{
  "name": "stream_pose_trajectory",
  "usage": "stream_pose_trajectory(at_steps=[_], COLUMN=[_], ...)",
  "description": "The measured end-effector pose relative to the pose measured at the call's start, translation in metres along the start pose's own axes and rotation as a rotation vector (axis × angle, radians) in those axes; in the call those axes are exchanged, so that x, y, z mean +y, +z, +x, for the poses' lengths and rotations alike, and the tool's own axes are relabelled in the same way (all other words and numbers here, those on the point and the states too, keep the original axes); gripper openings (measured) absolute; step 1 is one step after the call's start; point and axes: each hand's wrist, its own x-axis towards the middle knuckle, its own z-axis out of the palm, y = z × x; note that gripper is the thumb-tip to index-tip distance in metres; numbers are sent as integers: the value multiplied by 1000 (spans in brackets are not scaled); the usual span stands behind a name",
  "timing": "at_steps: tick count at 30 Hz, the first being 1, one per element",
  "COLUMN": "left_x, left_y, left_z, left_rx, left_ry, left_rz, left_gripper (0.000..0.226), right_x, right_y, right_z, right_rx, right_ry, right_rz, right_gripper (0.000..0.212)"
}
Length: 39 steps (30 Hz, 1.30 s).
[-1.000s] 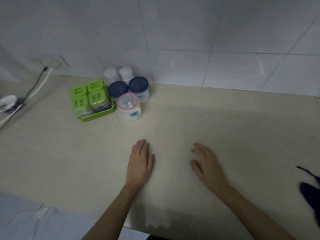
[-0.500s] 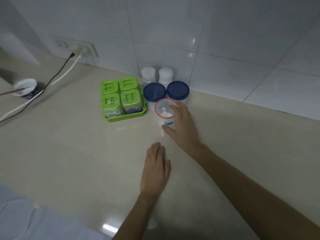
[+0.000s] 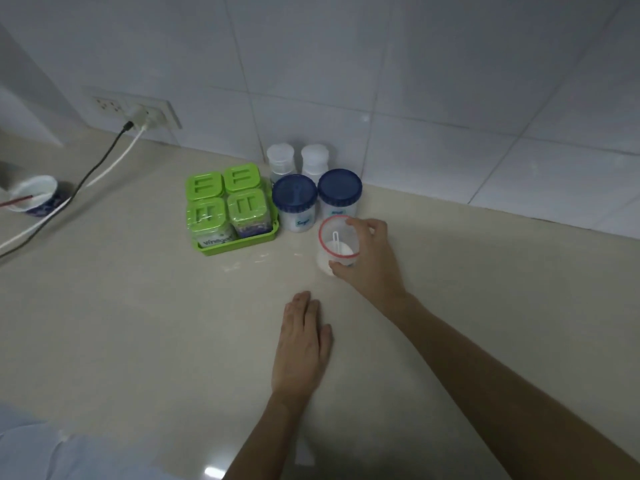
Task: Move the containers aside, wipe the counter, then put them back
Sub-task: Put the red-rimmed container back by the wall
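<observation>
A clear jar with a red-rimmed lid (image 3: pixel 336 241) stands on the beige counter (image 3: pixel 138 323), and my right hand (image 3: pixel 369 258) is wrapped around its right side. Behind it stand two blue-lidded jars (image 3: pixel 294 199) (image 3: pixel 339 190) and two small white-capped bottles (image 3: pixel 280 159) (image 3: pixel 314 158) against the tiled wall. A green tray (image 3: pixel 239 242) to their left holds several green-lidded containers. My left hand (image 3: pixel 301 344) lies flat on the counter in front, palm down, holding nothing.
A wall socket (image 3: pixel 138 110) at the back left has a black and a white cable (image 3: pixel 100 161) running across the counter to the left. A white cup (image 3: pixel 34 195) with a stick in it stands at the far left edge.
My right hand moved from the counter up to the red-rimmed jar and closed around it. The jar now stands slightly to the right, away from the blue-lidded jars. My left hand stayed flat.
</observation>
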Motion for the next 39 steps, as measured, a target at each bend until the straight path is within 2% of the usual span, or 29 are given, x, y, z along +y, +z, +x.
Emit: stream_pose_trajectory(at_steps=[5,13,17,25,33,39], left_x=[17,155,214,256,253,258], left_y=[-9,43,75,110,136,139], left_z=[5,63,65,72,61,66], left_rx=[30,-152,-158,-128,-83,-73], left_ry=[143,349,397,300,307,240], left_rz=[-51,-11,-36,-69,-131,-121], left_gripper=[43,50,48,45,43,46], right_x=[58,165,203,268,326,360], right_y=[-68,-181,-224,-274,-312,-326], right_z=[-54,-108,-114,-95,-38,-14], right_rx=[118,291,326,354,413,424], right_ry=[100,368,422,426,435,412], right_rz=[10,-102,-143,-174,-179,-230], right_gripper=[73,72,72,71,71,70])
